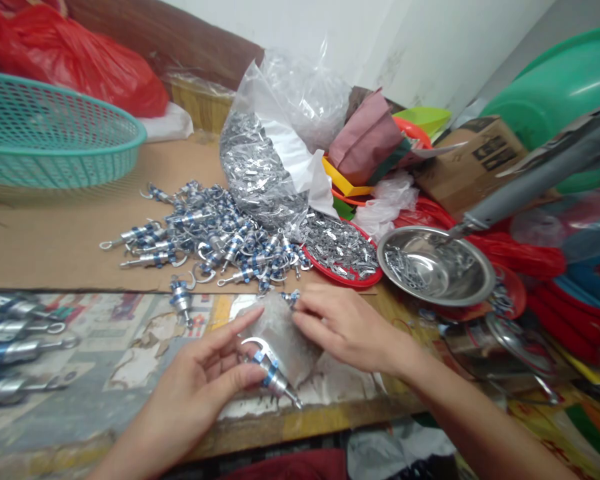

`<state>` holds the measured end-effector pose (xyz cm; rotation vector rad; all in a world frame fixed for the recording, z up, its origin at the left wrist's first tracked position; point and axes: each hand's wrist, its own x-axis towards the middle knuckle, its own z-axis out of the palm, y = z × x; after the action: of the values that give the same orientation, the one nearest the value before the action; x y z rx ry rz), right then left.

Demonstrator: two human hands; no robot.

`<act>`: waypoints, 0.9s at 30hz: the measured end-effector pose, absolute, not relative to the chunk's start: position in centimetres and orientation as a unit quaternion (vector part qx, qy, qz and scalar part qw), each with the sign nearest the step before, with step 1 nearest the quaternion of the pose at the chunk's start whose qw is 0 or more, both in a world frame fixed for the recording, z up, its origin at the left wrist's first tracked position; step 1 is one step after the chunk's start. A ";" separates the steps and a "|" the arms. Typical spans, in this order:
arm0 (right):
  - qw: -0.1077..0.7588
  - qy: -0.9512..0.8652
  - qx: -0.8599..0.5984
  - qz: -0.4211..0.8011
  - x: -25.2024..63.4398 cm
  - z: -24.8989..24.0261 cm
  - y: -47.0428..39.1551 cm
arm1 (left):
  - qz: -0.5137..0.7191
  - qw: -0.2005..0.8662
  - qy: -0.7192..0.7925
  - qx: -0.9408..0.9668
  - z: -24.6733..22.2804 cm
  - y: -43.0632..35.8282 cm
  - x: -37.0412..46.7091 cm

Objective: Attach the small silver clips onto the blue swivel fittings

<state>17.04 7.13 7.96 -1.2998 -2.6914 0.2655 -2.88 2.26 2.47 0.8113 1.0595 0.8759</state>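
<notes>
Pinched a blue-banded fitting (271, 375) in the left hand (200, 380) by the tabletop's front edge (330, 419), curled the right hand (345, 327) against a cloudy bundle (287, 333) — grip unclear — and seemed partway along, with a row of fittings (10, 350) before the cardboard's near edge (45, 247), a heap (215, 227) remaining beyond.

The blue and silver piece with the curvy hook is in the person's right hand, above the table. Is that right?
Not quite: the head view shows the blue and silver piece in the person's left hand, not the right hand. The rest is right.
</notes>
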 end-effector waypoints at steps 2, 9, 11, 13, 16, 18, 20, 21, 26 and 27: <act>0.053 -0.923 -0.372 0.086 15.5 8.1 6.3 | 0.399 0.682 0.480 0.382 2.7 2.3 -2.9; 0.079 -0.934 -0.341 0.067 14.8 7.0 6.3 | 0.394 0.657 0.474 0.434 3.5 2.5 -2.7; 0.092 -0.934 -0.340 0.055 14.9 6.8 6.1 | 0.396 0.649 0.481 0.436 3.4 2.5 -2.7; 0.103 -0.933 -0.342 0.045 14.9 6.7 5.9 | 0.396 0.643 0.483 0.443 3.3 2.5 -2.8; 0.133 -0.926 -0.351 0.042 14.8 6.3 5.6 | 0.395 0.643 0.476 0.451 3.1 2.5 -2.9; 0.174 -0.922 -0.343 0.051 14.8 5.9 5.5 | 0.392 0.648 0.476 0.447 3.0 2.5 -2.9; 0.226 -0.917 -0.323 0.057 15.0 5.5 5.2 | 0.390 0.656 0.481 0.432 3.1 2.5 -2.8; 0.252 -0.914 -0.314 0.058 15.1 5.3 5.1 | 0.392 0.661 0.484 0.419 3.2 2.5 -2.8; 0.327 -0.898 -0.292 0.043 15.9 4.7 4.0 | 0.390 0.695 0.487 0.358 3.2 2.5 -2.6; 0.323 -0.900 -0.288 0.036 16.0 4.7 3.9 | 0.389 0.701 0.484 0.351 3.2 2.5 -2.6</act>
<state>15.96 3.88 4.67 -0.7568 -2.3628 0.0949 -2.62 2.48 3.16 0.7816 1.0779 0.8666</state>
